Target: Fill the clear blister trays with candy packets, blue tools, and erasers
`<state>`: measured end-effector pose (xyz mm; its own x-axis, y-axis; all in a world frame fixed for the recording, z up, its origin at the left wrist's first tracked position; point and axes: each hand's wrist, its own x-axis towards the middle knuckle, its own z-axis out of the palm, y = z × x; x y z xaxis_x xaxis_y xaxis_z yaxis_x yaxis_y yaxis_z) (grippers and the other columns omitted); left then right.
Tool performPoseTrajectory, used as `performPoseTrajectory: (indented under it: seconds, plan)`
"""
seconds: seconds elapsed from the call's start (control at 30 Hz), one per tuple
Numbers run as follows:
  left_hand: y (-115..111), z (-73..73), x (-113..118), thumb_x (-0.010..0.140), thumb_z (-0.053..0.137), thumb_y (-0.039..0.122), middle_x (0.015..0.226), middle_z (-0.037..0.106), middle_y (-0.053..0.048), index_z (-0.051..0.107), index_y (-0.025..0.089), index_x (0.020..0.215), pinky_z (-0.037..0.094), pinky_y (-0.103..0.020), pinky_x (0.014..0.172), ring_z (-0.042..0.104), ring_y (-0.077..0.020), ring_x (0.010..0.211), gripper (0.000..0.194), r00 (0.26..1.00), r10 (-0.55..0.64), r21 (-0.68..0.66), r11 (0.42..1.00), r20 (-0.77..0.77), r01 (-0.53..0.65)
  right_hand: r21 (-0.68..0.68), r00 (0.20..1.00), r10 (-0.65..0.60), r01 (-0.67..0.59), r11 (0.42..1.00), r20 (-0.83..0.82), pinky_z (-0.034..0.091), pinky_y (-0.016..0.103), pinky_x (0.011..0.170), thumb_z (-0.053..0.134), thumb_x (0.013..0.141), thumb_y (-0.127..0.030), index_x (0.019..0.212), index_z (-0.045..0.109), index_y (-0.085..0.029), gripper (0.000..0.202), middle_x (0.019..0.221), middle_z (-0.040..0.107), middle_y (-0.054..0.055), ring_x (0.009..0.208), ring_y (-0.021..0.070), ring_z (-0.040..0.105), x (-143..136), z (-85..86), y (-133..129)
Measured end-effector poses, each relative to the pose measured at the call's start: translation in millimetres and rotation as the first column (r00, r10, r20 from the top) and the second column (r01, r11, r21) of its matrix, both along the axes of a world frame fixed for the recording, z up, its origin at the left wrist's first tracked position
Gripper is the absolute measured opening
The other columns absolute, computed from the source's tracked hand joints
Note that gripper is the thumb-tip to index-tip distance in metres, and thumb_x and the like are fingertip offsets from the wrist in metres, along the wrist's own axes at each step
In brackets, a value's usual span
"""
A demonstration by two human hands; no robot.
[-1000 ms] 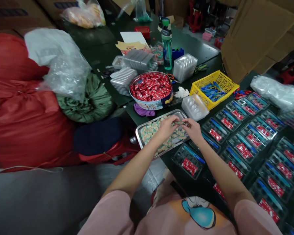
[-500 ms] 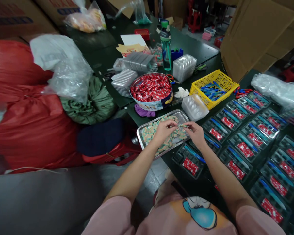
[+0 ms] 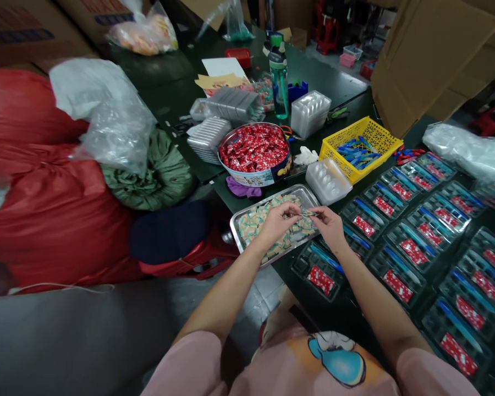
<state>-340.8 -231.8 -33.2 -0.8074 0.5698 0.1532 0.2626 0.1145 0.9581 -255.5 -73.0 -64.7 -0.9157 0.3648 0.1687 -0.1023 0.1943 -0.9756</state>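
Note:
A metal tray [image 3: 236,230] holds a heap of small green and tan pieces [image 3: 251,220]. Over its right part, my left hand [image 3: 281,219] and my right hand [image 3: 328,222] meet fingertip to fingertip, both pinching small green-tan pieces [image 3: 307,213] between them. How many pieces they hold is too small to tell. To the right lie rows of clear plastic trays, each with a blue pen and a red dotted packet [image 3: 320,279]. Behind the metal tray stands a round tin [image 3: 256,177] full of red dotted packets [image 3: 256,147].
A yellow basket [image 3: 358,175] of blue pens and a clear plastic tray stack [image 3: 328,181] stand behind my right hand. A green bottle [image 3: 279,82] is upright farther back. Large red sacks [image 3: 45,214] and a navy-topped stool [image 3: 171,231] are at the left.
Both hands stay over the tray with their fingertips together. The fingers have shifted very slightly around the small pieces.

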Motion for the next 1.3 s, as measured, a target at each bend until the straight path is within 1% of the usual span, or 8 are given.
performPoseTrajectory:
  seconds: [0.23,0.33,0.43,0.57,0.7,1.0,1.17,1.3]
  plan:
    - [-1.3,-2.5,-0.8,0.076,0.067,0.023,0.081,0.069,-0.003,0.07,0.018,0.091,0.052,-0.029,0.073,0.064,-0.0151,0.074,0.016,0.998,-0.016,-0.015,1.0,-0.064,0.015,0.049,0.997,0.036,-0.032,0.998,-0.075,0.052,0.036,0.087,0.063,0.082,-0.032,0.094,0.071,-0.027,0.015,0.099,0.069,0.004,0.095,0.0209,0.065,5.5,5.0,-1.3]
    - [-1.4,-2.2,-2.2,0.076,0.067,0.021,0.096,0.07,-0.006,0.072,0.018,0.099,0.053,-0.03,0.074,0.065,-0.0154,0.078,0.023,0.997,-0.034,-0.006,0.999,-0.071,0.033,0.103,0.997,0.034,-0.027,0.994,-0.066,0.052,0.036,0.084,0.061,0.083,-0.03,0.094,0.071,-0.028,0.015,0.098,0.069,0.004,0.094,0.0204,0.064,6.6,9.7,-1.4]
    - [-2.1,-0.9,-3.4,0.077,0.066,0.019,0.112,0.069,-0.01,0.072,0.019,0.104,0.052,-0.031,0.08,0.066,-0.0184,0.092,0.028,0.994,-0.077,-0.019,0.997,-0.072,0.076,0.116,0.997,0.044,-0.036,0.993,-0.063,0.051,0.035,0.086,0.061,0.083,-0.029,0.095,0.071,-0.027,0.016,0.098,0.069,0.004,0.094,0.0199,0.064,7.3,9.7,-1.0]
    - [-3.0,-0.4,-2.8,0.077,0.068,0.022,0.1,0.072,-0.008,0.074,0.019,0.096,0.051,-0.032,0.083,0.066,-0.0195,0.093,0.02,0.988,-0.125,-0.021,0.992,-0.09,0.124,0.039,0.999,0.032,-0.03,0.999,-0.044,0.052,0.034,0.084,0.063,0.083,-0.031,0.1,0.07,-0.025,0.019,0.097,0.071,0.003,0.089,0.0191,0.065,8.3,0.6,-1.0]
    - [-2.3,-3.3,0.0,0.076,0.068,0.021,0.093,0.072,-0.007,0.074,0.019,0.09,0.051,-0.032,0.084,0.067,-0.0187,0.089,0.015,0.99,-0.103,0.042,0.993,-0.098,0.107,-0.019,0.997,0.018,-0.02,1.0,-0.078,0.053,0.034,0.085,0.064,0.082,-0.03,0.092,0.069,-0.023,0.014,0.097,0.072,0.004,0.091,0.0193,0.067,8.3,-8.4,-2.0]
    - [-8.3,-14.1,-0.9,0.074,0.067,0.019,0.093,0.072,-0.006,0.072,0.019,0.087,0.051,-0.03,0.078,0.066,-0.0179,0.087,0.014,0.999,0.004,0.082,0.997,-0.05,0.0,-0.132,0.989,-0.03,0.011,0.991,-0.145,0.053,0.034,0.086,0.063,0.084,-0.029,0.091,0.063,-0.022,0.01,0.099,0.07,0.004,0.094,0.018,0.067,7.4,-5.9,-4.5]
    - [-11.5,-15.4,-2.2,0.074,0.066,0.018,0.094,0.073,-0.005,0.072,0.02,0.087,0.05,-0.032,0.084,0.066,-0.0186,0.092,0.014,0.996,0.035,0.087,0.996,-0.087,-0.027,-0.014,0.992,-0.07,0.069,0.998,-0.106,0.052,0.03,0.078,0.062,0.084,-0.029,0.092,0.064,-0.02,0.012,0.091,0.068,0.003,0.085,0.0162,0.065,9.1,-8.3,-1.4]
    - [-11.7,-14.7,-1.7,0.074,0.069,0.02,0.092,0.072,-0.005,0.073,0.02,0.087,0.051,-0.031,0.079,0.066,-0.0179,0.087,0.014,0.993,0.07,0.065,0.996,-0.092,-0.064,0.155,0.993,-0.047,0.064,0.986,-0.11,0.05,0.028,0.072,0.059,0.087,-0.027,0.092,0.066,-0.02,0.011,0.086,0.065,0.002,0.079,0.0149,0.061,9.1,-5.5,-0.8]
